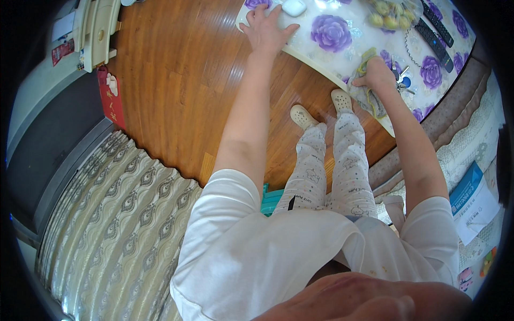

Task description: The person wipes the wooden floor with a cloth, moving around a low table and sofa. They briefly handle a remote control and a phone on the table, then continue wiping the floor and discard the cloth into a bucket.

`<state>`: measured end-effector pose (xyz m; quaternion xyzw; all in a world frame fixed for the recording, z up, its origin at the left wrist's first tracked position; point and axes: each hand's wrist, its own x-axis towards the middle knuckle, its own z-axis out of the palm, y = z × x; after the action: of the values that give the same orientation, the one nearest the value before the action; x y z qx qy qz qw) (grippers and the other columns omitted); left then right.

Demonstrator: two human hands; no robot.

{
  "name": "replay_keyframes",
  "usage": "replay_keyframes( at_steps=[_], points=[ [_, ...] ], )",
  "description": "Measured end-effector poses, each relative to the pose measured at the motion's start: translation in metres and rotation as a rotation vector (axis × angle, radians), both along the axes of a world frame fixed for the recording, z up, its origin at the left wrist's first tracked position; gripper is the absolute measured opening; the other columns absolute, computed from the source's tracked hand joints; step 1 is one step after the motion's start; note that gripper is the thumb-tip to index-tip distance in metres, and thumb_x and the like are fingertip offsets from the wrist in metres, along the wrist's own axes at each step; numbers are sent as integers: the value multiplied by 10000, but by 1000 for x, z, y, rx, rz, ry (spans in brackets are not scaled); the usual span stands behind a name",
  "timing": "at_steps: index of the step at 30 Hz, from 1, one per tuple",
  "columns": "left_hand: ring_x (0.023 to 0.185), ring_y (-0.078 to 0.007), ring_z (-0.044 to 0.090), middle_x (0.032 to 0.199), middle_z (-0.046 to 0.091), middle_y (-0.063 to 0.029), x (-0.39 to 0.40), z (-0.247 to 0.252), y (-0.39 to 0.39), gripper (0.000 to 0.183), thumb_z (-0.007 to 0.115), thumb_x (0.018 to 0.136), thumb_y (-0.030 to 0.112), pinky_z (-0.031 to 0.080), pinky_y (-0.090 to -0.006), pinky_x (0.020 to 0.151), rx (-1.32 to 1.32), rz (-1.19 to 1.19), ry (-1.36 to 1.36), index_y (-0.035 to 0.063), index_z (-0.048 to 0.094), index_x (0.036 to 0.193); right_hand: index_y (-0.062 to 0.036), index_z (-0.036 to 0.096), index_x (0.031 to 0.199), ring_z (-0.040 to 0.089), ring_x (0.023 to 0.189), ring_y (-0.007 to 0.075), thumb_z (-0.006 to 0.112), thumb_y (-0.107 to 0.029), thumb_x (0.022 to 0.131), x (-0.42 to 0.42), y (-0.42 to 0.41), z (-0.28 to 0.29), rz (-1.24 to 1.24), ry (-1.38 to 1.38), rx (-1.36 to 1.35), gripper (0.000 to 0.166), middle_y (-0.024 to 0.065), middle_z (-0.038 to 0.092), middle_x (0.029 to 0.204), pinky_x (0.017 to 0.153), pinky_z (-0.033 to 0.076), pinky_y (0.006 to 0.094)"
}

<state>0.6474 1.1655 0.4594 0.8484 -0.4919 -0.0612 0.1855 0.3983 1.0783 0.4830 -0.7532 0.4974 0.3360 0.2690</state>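
A table with a purple-flowered cover (pixel 321 66) stands before me. At its left corner my left hand (pixel 266 32) rests with fingers spread, close to a small white case (pixel 294 7). My right hand (pixel 376 76) grips a grey and yellow cloth (pixel 358 80) at the table's near edge, and part of the cloth hangs over that edge. Just right of this hand lies a bunch of keys (pixel 402 82) with a blue tag and a coiled cord. Two black remote controls (pixel 435 46) (pixel 438 23) and a clear plastic bag of round yellow-green fruit (pixel 389 16) are farther right on the cover.
A covered sofa (pixel 466 140) with a blue and white printed packet (pixel 474 200) runs along the right. Patterned curtains (pixel 132 224) hang at the lower left. A red mat (pixel 111 100) and a cream cabinet (pixel 98 34) are at the left. A turquoise object (pixel 271 200) is beside my legs.
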Motion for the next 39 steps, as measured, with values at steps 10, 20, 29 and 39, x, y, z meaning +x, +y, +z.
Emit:
replay_keyframes(
  at_steps=[10,20,29,39],
  points=[
    [1011,-230,491,945,613,16,-9,-19,21,158,721,706,245,284,-607,946,23,-34,-157,167,689,840,70,551,1104,630,969,283,860,-393,518,-2,0,-6,6,0,11,808,163,583,1112,762,523,390],
    [989,-259,496,938,618,-69,-3,-48,10,200,510,830,214,289,-587,950,218,-113,-473,75,654,838,77,544,1106,629,969,288,859,-398,523,0,0,-8,17,14,0,815,169,580,1130,762,524,391],
    [770,-253,584,820,631,-144,17,-16,32,191,568,845,164,467,-351,726,-300,216,191,-18,624,830,58,599,1052,624,967,306,855,-387,521,-4,2,-2,4,-52,-10,739,174,581,1103,752,519,407],
    [721,-97,496,819,557,-22,7,61,60,133,536,896,118,420,-246,661,-487,426,746,-13,558,901,84,532,1117,622,989,291,854,-386,540,-3,0,-7,13,-13,3,811,167,576,1118,775,521,399]
  ],
)
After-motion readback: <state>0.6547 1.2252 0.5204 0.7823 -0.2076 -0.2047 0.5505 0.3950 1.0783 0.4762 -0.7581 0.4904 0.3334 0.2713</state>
